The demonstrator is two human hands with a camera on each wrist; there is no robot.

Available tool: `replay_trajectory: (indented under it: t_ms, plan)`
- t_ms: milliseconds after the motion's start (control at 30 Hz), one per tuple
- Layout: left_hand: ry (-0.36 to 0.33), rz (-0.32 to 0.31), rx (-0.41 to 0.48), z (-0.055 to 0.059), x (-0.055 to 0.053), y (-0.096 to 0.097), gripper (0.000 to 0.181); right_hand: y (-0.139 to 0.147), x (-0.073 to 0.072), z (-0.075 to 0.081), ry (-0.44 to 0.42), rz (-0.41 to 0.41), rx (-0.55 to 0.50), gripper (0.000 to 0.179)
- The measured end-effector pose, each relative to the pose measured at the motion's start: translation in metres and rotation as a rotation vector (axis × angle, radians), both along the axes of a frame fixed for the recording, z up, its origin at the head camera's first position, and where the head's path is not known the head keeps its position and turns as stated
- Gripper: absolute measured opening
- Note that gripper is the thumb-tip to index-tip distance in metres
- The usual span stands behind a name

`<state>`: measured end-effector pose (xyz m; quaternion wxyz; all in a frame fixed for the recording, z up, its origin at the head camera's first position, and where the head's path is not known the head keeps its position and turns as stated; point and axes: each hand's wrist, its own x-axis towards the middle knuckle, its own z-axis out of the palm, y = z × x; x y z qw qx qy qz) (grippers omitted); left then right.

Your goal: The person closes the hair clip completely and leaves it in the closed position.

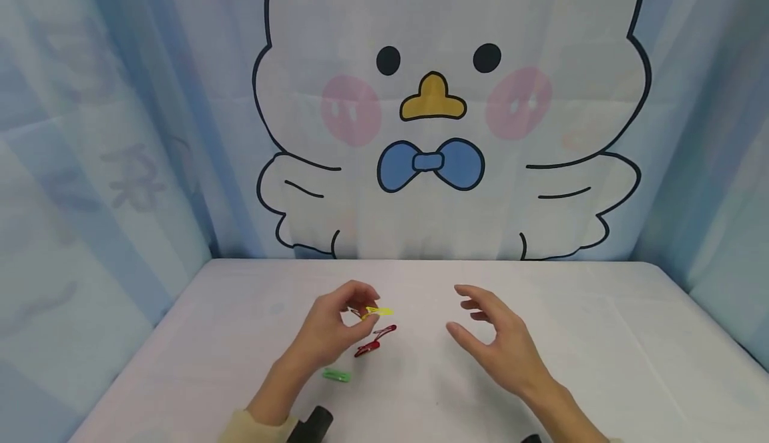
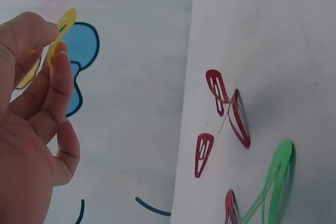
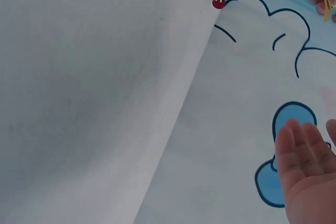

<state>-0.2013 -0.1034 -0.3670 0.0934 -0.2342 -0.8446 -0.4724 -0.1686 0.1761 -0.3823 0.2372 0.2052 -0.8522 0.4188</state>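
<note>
A yellow snap hair clip (image 1: pixel 382 311) is pinched between the thumb and fingers of my left hand (image 1: pixel 332 326), raised over the table. Part of that clip is hidden by the fingers. Red snap hair clips (image 1: pixel 368 348) lie on the table just below and to the right of this hand. In the left wrist view several red clips (image 2: pixel 203 153) are scattered, some touching or crossing. Nearer to me, a green clip (image 1: pixel 336 375) lies by the left wrist. My right hand (image 1: pixel 501 343) hovers to the right, thumb and fingers spread apart, holding nothing.
The white-covered table (image 1: pixel 601 336) reaches back to a curtain (image 1: pixel 450 216) printed with a cartoon bird. Pale blue curtains (image 1: pixel 108 163) hang on both sides. A black strap piece (image 1: pixel 312 424) is at the left wrist.
</note>
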Motion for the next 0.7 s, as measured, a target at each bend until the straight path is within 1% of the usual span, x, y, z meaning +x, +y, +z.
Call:
replay_trajectory:
  t_ms: [133,333,533,700]
  plan:
    - [0.014,-0.032,0.048,0.002,0.002,0.01,0.03,-0.006,-0.001,0.002,-0.045,0.011,-0.034,0.051]
    - [0.035,-0.062,0.084,0.004,0.002,0.022,0.03,-0.014,-0.001,0.002,-0.097,0.029,-0.06,0.048]
    - [0.052,-0.1,0.098,0.003,0.002,0.028,0.029,-0.018,-0.003,0.003,-0.103,0.051,-0.088,0.045]
    - [0.075,-0.133,0.103,0.003,0.003,0.029,0.03,-0.021,-0.002,0.003,-0.153,0.078,-0.111,0.041]
